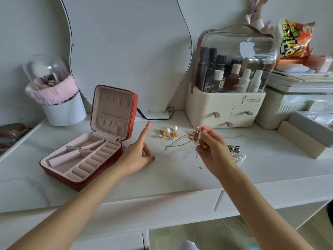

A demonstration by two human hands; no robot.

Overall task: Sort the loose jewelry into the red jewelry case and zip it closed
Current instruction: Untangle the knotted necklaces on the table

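The red jewelry case (59, 173) lies open on the white table, its lid upright and its pink compartments holding nothing. Beside it my left hand (138, 152) hovers with the index finger pointing up; a fine chain hangs from that finger. My right hand (210, 148) pinches a tangle of thin necklaces (196, 137) lifted above the table, strands dangling down. Pearl-and-gold earrings (169, 133) lie between the hands. A silver chain (175, 145) trails on the table. A pearl bracelet (238, 156) and a dark clasp piece (234, 147) lie behind my right wrist.
A wavy mirror (126, 51) stands behind the case, its black cable (158, 117) on the table. A cream cosmetics organiser (225, 109) is at the back right, a brush holder (63, 109) at the back left, grey boxes (310, 130) at the right.
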